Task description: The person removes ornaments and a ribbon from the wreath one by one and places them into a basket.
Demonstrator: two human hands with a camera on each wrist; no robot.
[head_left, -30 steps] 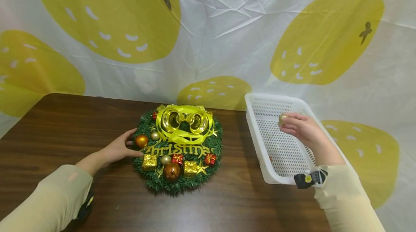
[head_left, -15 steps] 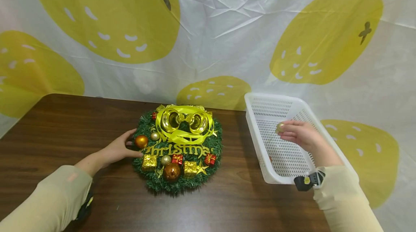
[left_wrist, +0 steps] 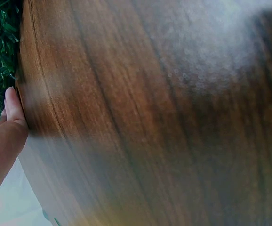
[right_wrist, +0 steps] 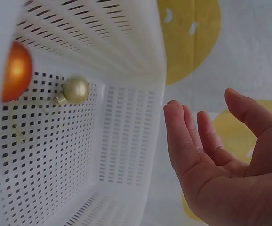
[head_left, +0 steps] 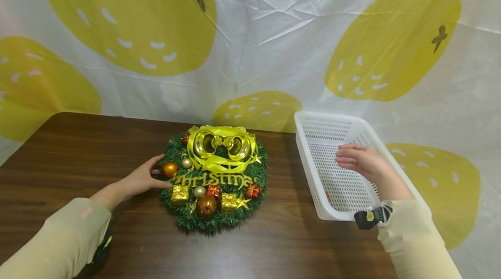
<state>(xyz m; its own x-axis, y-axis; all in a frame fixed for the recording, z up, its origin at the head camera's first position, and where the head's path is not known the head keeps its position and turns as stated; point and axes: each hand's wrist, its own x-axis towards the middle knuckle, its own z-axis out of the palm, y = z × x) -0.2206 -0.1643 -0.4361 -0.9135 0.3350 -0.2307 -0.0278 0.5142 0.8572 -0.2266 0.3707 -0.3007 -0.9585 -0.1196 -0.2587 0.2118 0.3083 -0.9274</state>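
Note:
A green Christmas wreath (head_left: 211, 227) lies on the table, with gold bells (head_left: 205, 144), an orange ball (head_left: 170, 169) and several small gift boxes on it. My left hand (head_left: 138, 180) rests at its left edge, thumb and fingers spread apart against the greenery. Over the white plastic basket (head_left: 307, 166) my right hand (head_left: 362, 161) hovers with nothing in it, its fingers loosely extended. Inside the basket, the right wrist view shows a small gold ball (right_wrist: 76, 89) near a larger orange ball (right_wrist: 17, 70). That orange ball is mostly hidden behind the basket wall in the head view.
The brown wooden table (head_left: 98, 148) carries both wreath and basket. A white cloth with yellow fruit print (head_left: 258, 53) hangs right behind its far edge. Straps with small devices (head_left: 373, 217) sit at the wrists.
My right hand has lowered slightly into the basket and let go of the small gold ball, which has dropped inside. The left hand and the wreath have stayed put.

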